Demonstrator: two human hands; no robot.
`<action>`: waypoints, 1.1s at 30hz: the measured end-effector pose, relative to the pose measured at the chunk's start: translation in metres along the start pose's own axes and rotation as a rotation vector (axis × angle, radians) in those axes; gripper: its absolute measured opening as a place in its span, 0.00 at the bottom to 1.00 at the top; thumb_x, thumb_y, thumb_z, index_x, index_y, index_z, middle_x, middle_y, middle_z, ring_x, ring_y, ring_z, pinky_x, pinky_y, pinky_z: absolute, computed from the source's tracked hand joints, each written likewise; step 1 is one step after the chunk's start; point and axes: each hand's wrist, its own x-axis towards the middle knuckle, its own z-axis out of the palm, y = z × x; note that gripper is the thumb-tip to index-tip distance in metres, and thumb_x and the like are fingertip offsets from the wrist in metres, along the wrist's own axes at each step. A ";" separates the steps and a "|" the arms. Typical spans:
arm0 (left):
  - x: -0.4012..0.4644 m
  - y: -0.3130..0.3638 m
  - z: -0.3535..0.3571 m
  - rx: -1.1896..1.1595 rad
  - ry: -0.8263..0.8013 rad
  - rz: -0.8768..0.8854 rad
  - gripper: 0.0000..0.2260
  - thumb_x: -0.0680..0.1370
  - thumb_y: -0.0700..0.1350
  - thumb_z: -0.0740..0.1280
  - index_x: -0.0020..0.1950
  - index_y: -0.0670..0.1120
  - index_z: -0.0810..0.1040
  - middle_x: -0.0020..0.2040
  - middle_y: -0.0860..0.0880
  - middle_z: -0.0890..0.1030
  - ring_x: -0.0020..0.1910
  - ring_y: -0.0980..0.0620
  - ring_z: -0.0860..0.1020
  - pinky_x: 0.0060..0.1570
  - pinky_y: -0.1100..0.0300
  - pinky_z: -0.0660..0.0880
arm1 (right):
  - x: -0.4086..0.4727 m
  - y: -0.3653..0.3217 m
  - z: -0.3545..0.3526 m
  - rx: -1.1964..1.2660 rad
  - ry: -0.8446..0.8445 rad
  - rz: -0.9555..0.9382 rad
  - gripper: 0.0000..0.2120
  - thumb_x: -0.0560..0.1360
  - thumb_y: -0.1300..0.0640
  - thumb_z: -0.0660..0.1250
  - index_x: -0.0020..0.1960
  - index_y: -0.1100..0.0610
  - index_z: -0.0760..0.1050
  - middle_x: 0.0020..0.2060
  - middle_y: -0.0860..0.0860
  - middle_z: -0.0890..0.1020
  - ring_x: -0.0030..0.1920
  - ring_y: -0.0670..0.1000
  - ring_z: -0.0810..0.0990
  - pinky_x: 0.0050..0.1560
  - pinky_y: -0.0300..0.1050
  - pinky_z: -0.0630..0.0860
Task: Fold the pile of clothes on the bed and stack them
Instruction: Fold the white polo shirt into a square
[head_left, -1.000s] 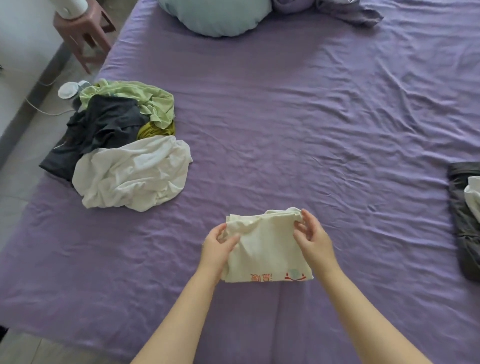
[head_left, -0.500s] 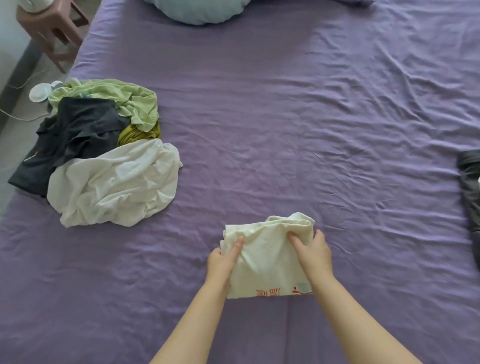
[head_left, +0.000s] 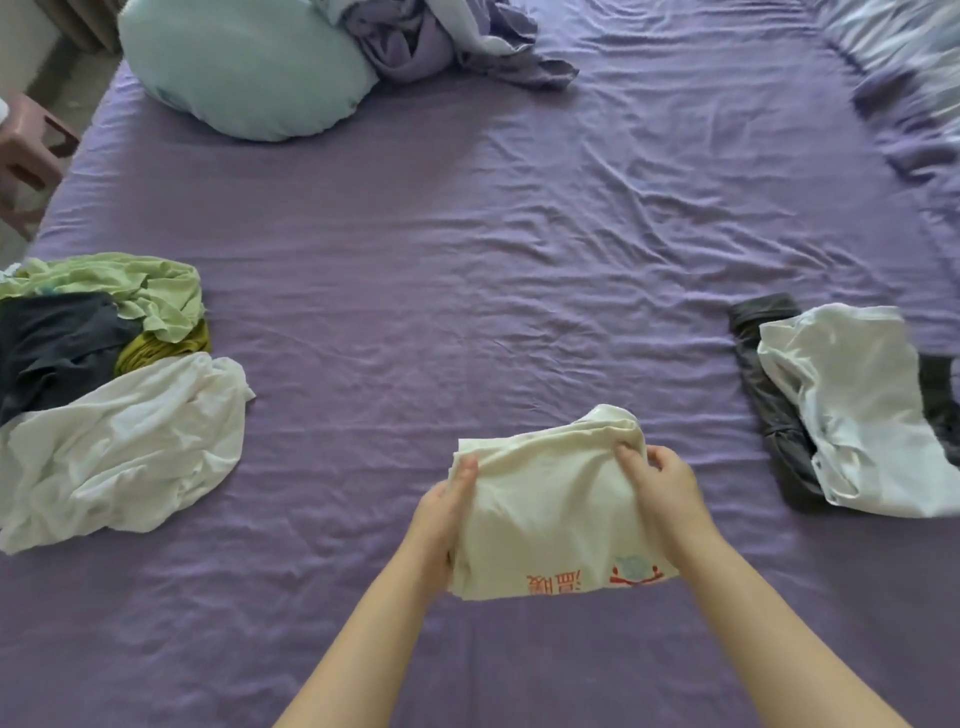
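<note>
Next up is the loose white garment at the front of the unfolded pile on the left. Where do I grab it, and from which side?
Probably take the crumpled white garment by its right-hand edge, nearest mid-bed, coming in from the right with the left hand. That edge lies free on the purple sheet; its far side tucks against the dark garment and olive one. Both hands now grip the cream shirt.

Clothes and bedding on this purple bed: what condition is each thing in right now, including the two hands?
Cream shirt: folded, gripped at both sides.
Left hand: grips the shirt's left edge.
Right hand: grips its right edge.
Unfolded pile: crumpled, on the left.
White garment: folded, lying on the dark one.
Dark garment: folded, underneath.
Pillow: at the bed's head.
Blanket: bunched up.
Bedsheet: wrinkled.
</note>
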 end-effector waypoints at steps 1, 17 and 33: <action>-0.002 0.003 0.019 -0.020 -0.046 0.004 0.20 0.77 0.60 0.64 0.57 0.45 0.80 0.52 0.44 0.84 0.51 0.44 0.83 0.53 0.47 0.79 | 0.006 0.000 -0.020 -0.003 0.014 -0.008 0.10 0.76 0.47 0.64 0.48 0.53 0.75 0.43 0.46 0.80 0.42 0.45 0.77 0.36 0.43 0.69; 0.019 0.052 0.365 0.033 -0.140 0.151 0.11 0.78 0.49 0.67 0.49 0.41 0.81 0.46 0.43 0.84 0.44 0.44 0.82 0.48 0.50 0.78 | 0.138 -0.021 -0.347 -0.141 0.235 -0.226 0.09 0.77 0.55 0.66 0.53 0.59 0.78 0.43 0.53 0.81 0.47 0.54 0.78 0.46 0.48 0.72; 0.067 -0.017 0.430 1.332 0.310 1.293 0.17 0.72 0.45 0.60 0.58 0.50 0.81 0.59 0.47 0.80 0.62 0.42 0.76 0.61 0.45 0.72 | 0.182 0.064 -0.323 -0.881 0.282 -0.686 0.27 0.74 0.56 0.71 0.71 0.57 0.69 0.71 0.61 0.67 0.71 0.63 0.65 0.67 0.63 0.63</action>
